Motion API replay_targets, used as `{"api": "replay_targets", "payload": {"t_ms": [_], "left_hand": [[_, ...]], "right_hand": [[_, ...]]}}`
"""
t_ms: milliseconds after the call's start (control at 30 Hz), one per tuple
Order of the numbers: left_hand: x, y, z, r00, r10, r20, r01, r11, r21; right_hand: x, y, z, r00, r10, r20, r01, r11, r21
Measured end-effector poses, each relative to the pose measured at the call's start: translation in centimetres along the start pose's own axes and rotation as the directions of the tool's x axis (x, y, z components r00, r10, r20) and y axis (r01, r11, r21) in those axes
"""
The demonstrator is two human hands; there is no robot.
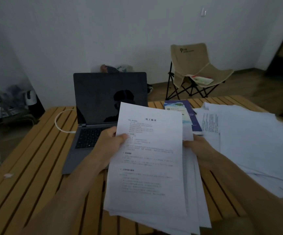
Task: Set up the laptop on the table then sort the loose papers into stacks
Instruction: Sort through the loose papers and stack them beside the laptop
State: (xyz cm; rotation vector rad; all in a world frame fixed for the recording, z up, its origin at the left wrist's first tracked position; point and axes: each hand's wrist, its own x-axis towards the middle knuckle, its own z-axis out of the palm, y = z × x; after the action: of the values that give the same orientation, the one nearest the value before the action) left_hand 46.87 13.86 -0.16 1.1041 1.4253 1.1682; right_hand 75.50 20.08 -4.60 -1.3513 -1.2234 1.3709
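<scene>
both hands hold one sheaf of printed papers (150, 167) up over the near middle of the slatted wooden table (27, 167). the left hand (111, 143) pinches the sheaf's left edge, thumb on the printed face and fingers hidden behind. the right hand (200, 150) grips the right edge from behind and beside; its thumb tip shows at the edge of the top sheet, closed on the paper. the top sheet carries a bold heading and blocks of small text, too blurred to read further, and several more sheets fan out beneath it toward 5 o'clock.

the laptop (106, 106) stands open on the table at 11 o'clock from the sheaf, its screen dark and its keyboard partly covered by the left hand and the paper. a white cable (59, 122) loops on the table at the laptop's 9 o'clock side and reaches its left edge.

at 2 to 3 o'clock from the sheaf, a loose spread of white papers (256, 141) covers the right part of the table, the sheets overlapping at odd angles. at 1 o'clock, a blue booklet (186, 109) lies partly under the spread and partly behind the held sheaf.

beyond the table at 1 o'clock, a beige folding chair (195, 68) stands on the floor near the wall.
</scene>
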Motion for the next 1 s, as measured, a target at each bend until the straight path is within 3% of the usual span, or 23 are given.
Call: {"api": "replay_targets", "payload": {"t_ms": [167, 233, 300, 400, 567, 767, 1000], "left_hand": [[-0.4, -0.6, -0.9, 0.998, 0.056, -0.01, -0.056, 0.998, 0.02], [-0.5, -0.8, -1.1, 0.998, 0.064, -0.019, -0.063, 0.998, 0.014], [-0.6, -0.7, -1.0, 0.998, 0.063, -0.014, -0.063, 0.998, 0.0], [-0.7, -0.3, -0.6, 0.999, 0.047, 0.001, -0.047, 0.998, -0.048], [-1.1, 0.4, 0.1, 0.997, 0.075, 0.021, -0.071, 0.989, -0.126], [-1.2, 1.0, 0.4, 0.991, 0.127, 0.038, -0.106, 0.932, -0.347], [-0.6, 0.8, 2.8, 0.995, 0.095, 0.009, -0.085, 0.929, -0.361]], "right_hand": [[-2.0, -4.8, -2.7, 0.964, -0.217, -0.153, 0.184, 0.961, -0.206], [-3.1, -8.3, -5.4, 0.915, -0.321, -0.246, 0.273, 0.939, -0.208], [-4.4, -10.9, -7.4, 0.893, -0.37, -0.254, 0.317, 0.921, -0.229], [-5.1, -11.2, -8.4, 0.932, -0.329, -0.152, 0.288, 0.927, -0.239], [-4.4, -8.6, -7.6, 0.968, -0.222, -0.117, 0.21, 0.972, -0.105], [-3.8, -7.6, -6.7, 0.973, -0.211, -0.089, 0.196, 0.968, -0.156], [-5.3, -8.2, -4.9, 0.96, -0.275, -0.057, 0.26, 0.948, -0.183]]}}
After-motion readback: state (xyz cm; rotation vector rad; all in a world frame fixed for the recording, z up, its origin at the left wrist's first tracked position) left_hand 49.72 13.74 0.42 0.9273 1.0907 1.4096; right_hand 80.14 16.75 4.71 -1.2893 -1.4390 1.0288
